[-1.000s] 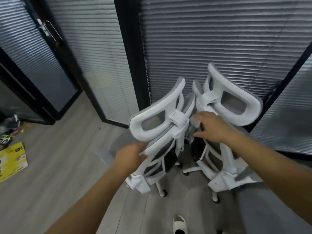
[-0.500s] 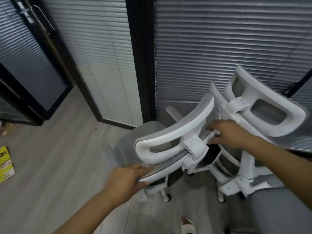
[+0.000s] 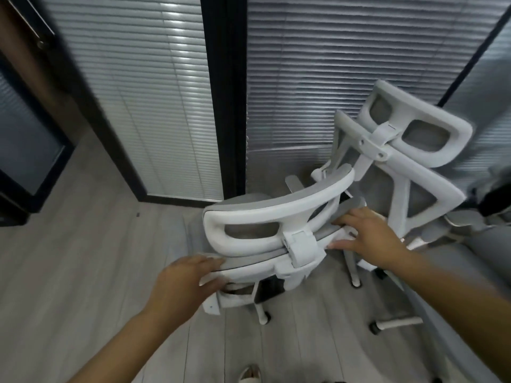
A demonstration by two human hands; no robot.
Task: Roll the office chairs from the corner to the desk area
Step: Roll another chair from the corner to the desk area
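Near chair [image 3: 276, 217] gripped by left hand [image 3: 182, 283], right hand [image 3: 367, 239]; base mostly hidden.

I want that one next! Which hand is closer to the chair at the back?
Right. The right hand grips the near chair right beside the back chair; the left hand grips it farther away.

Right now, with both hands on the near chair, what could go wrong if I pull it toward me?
1. The near chair sits very close to the far chair; their frames may catch as you pull.
2. Your foot is in the path of a wheel of the near chair, which might roll onto your toes.
3. Your left hand and right hand hold only the top of the back, so it may tilt.
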